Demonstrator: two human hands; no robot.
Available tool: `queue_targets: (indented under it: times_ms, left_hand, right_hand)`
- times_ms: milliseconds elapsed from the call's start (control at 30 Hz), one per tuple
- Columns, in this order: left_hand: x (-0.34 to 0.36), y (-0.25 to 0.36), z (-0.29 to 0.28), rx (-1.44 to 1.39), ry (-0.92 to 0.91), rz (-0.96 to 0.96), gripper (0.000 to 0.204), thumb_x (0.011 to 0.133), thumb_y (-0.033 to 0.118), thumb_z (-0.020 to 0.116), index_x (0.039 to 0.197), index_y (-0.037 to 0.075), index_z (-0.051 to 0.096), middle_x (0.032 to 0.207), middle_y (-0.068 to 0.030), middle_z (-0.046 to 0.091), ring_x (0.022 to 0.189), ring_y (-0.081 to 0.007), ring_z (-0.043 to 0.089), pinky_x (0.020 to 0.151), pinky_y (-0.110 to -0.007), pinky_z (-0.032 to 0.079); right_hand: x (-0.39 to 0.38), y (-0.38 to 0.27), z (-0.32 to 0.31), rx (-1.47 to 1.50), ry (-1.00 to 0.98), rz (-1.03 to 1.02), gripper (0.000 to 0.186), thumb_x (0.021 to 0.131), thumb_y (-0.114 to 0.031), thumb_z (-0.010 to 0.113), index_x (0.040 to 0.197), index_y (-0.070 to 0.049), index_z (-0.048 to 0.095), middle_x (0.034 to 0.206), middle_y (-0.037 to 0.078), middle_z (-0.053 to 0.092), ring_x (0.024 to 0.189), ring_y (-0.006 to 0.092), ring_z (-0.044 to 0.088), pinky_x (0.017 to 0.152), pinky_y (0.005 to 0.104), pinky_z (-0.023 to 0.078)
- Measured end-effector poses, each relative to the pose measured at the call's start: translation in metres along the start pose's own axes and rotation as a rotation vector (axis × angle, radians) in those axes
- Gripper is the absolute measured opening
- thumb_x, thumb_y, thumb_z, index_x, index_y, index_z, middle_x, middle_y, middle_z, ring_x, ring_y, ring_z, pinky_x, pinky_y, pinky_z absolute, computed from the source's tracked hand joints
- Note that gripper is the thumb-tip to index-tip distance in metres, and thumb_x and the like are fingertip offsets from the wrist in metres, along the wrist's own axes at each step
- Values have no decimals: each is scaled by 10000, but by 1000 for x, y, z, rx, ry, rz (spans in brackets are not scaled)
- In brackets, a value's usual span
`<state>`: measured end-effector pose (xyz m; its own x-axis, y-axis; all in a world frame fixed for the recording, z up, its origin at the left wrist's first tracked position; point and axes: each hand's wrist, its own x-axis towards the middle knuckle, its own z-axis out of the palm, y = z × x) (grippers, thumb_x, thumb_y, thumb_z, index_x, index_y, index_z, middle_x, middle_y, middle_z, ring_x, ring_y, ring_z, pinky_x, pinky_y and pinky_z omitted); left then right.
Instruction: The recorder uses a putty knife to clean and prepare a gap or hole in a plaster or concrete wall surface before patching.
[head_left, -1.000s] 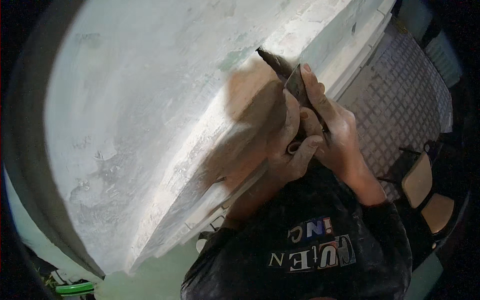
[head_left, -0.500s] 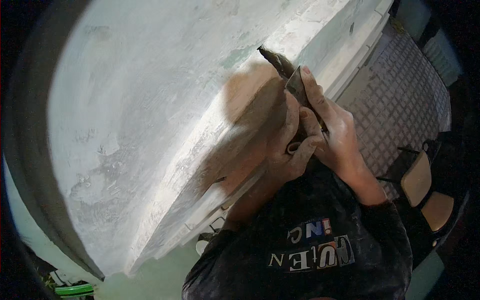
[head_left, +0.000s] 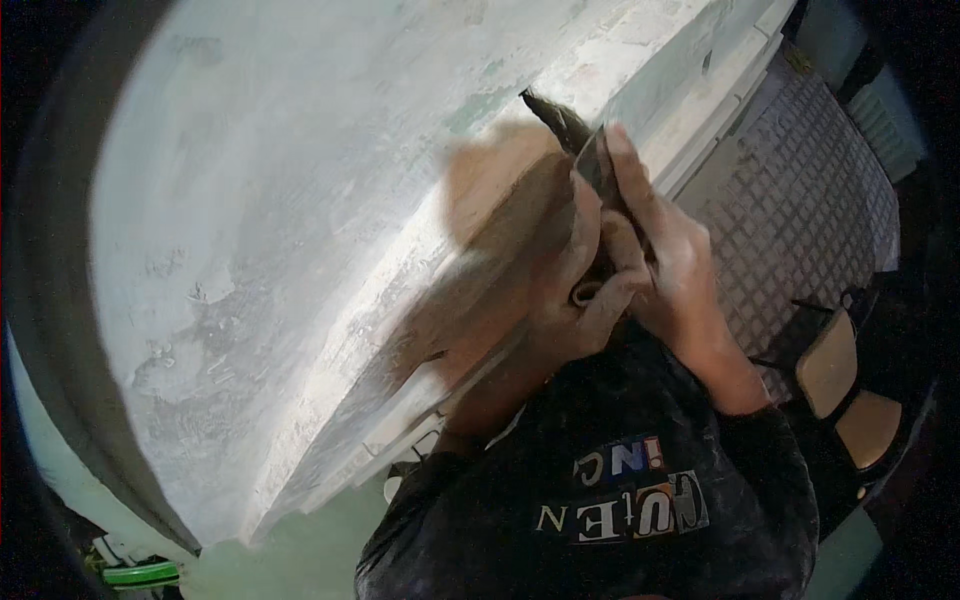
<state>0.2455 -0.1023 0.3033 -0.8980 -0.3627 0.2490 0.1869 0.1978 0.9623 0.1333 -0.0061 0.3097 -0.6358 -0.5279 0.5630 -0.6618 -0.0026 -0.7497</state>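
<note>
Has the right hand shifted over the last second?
No, not clearly: the right hand keeps about the same position relative to the greenish patch on the pale wall.

A pale plastered wall (head_left: 250, 180) spreads left of the fingers (head_left: 628, 165), blotched with grey, and a bright streak of light (head_left: 365, 310) runs along its edge — passing just left of them. Right of the fingers is a floor (head_left: 810, 190) with a grid pattern; above it, farther right, is a ribbed pale panel (head_left: 890, 130). A chair (head_left: 828, 365) with a tan seat and back stands below right — partly in shadow.
</note>
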Motion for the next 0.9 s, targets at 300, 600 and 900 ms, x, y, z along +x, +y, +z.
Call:
queue_targets:
  times_ms: [300, 600, 900]
  left_hand:
    - [7, 3, 3, 135, 90, 341, 626, 967, 43, 680, 1495, -134, 394, 1106, -156, 663, 898, -173, 637, 766, -268, 517]
    - [0, -12, 11, -293, 106, 113, 701, 948, 68, 705, 1527, -114, 354, 1095, -114, 655, 871, -129, 618, 731, -233, 487]
    - [15, 9, -12, 582, -215, 215, 712, 952, 77, 703, 1536, -109, 339, 1101, -100, 642, 863, -107, 588, 710, -225, 476]
  right_hand:
    - [-6, -5, -1, -51, -36, 43, 706, 956, -277, 691, 1588, -292, 378, 909, 234, 672, 811, 471, 670, 676, 523, 547]
    - [-5, -9, -6, -67, -171, 118, 636, 1029, -328, 599, 1600, -171, 367, 1301, 294, 639, 1105, 452, 689, 861, 445, 573]
    - [-7, -4, 3, -47, -5, 56, 664, 1005, -341, 618, 1603, -321, 330, 992, 259, 669, 910, 520, 649, 733, 537, 541]
